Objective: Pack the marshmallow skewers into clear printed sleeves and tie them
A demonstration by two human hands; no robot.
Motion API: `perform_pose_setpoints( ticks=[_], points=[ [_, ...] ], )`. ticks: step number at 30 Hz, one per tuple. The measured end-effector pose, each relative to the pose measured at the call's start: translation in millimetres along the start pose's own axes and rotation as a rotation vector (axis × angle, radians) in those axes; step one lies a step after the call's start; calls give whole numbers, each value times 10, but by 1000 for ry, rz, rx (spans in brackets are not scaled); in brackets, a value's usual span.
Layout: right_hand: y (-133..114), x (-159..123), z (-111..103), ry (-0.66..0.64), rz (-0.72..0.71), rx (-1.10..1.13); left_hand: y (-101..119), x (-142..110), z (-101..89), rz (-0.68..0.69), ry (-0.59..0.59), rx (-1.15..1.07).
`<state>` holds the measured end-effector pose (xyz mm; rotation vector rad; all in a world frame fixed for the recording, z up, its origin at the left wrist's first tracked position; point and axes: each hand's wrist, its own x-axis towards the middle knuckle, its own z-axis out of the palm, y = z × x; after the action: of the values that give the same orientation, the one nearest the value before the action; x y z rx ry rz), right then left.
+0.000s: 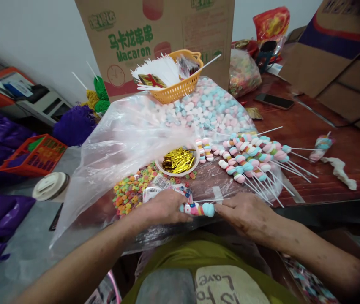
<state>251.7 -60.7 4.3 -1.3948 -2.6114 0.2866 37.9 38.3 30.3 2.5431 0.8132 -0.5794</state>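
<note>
Close to the table's front edge, a marshmallow skewer [200,209] in pink, white and blue lies level between my hands. My left hand [167,207] is closed around its left end, next to printed plastic wrappers [150,193]. At the blue right end, the fingers of my right hand [243,214] are pinched together; part of that grip is hidden. Just behind my hands are a white bowl of gold twist ties [178,161] and loose ring candies [129,192]. Finished-looking marshmallow skewers [252,156] lie piled to the right, their white sticks pointing toward me.
Clear plastic sheeting [113,139] covers much of the table, with loose marshmallows [211,105] at the back. Behind stand a yellow basket [176,92] of white sticks and a large carton [126,71]. A phone [274,101] lies right; a lidded cup [51,186] stands left.
</note>
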Motion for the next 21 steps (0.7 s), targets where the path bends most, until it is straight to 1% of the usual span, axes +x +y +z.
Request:
perform_pose_setpoints(
  ticks=[3, 4, 6, 8, 11, 14, 19, 21],
  points=[
    [2, -25, -27, -74, 107, 75, 45, 6, 121, -183, 257, 173],
    [4, -34, -41, -90, 132, 114, 54, 4, 163, -215, 317, 220],
    [12, -53, -72, -98, 153, 193, 51, -5, 228, -221, 375, 268],
    [22, -71, -103, -91, 155, 256, 22, -20, 263, -229, 368, 259],
    [33, -86, -136, -111, 153, 313, -33, -37, 283, -247, 300, 195],
    [32, -85, -144, -132, 154, 333, -59, -46, 297, -224, 246, 148],
    [2, -74, -140, -149, 139, 319, 9, -24, 318, -95, 314, 149],
    [-16, -61, -145, -151, 116, 275, 60, 1, 312, -79, 279, 152]
  ],
)
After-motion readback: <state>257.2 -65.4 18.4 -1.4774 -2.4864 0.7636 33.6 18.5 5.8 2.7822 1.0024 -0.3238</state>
